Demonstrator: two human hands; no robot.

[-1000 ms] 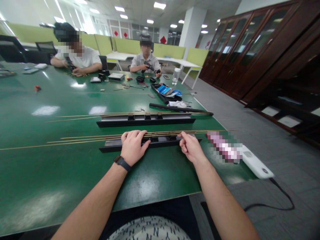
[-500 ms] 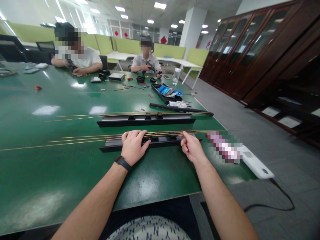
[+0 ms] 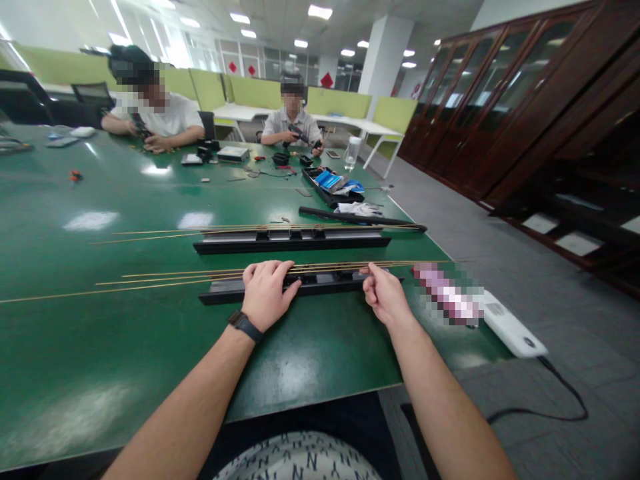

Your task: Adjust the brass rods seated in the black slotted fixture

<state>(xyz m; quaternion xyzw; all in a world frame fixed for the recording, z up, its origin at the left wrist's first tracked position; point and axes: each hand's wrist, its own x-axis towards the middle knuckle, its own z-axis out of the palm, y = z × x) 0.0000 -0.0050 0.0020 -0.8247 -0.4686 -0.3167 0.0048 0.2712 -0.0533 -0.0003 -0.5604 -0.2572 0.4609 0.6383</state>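
Observation:
A black rail [image 3: 327, 288] with a grey inner channel lies crosswise in front of me, with several thin brass-coloured rods [image 3: 165, 273] along its top. My left hand [image 3: 267, 290] grips the rail and rods left of the middle; its fingers curl over the far side and its thumb rests at the near side. Near the right end, my right hand [image 3: 383, 291] has its fingers curled and its index fingertip at the rods, seemingly pinching one; the pinch itself is partly hidden. Beyond lies a second black rail [image 3: 293, 245], also with thin rods along it.
Right of my right hand are a blurred pink item [image 3: 445, 293] and a white device [image 3: 515, 327] with a black cable. Farther back lie a black tube [image 3: 360, 219] and a black tray [image 3: 327, 193] of tools. Two people sit across the green table [image 3: 125, 360], handling dark tools.
My right hand has barely shifted along the rods. My left hand stays in place on the rail.

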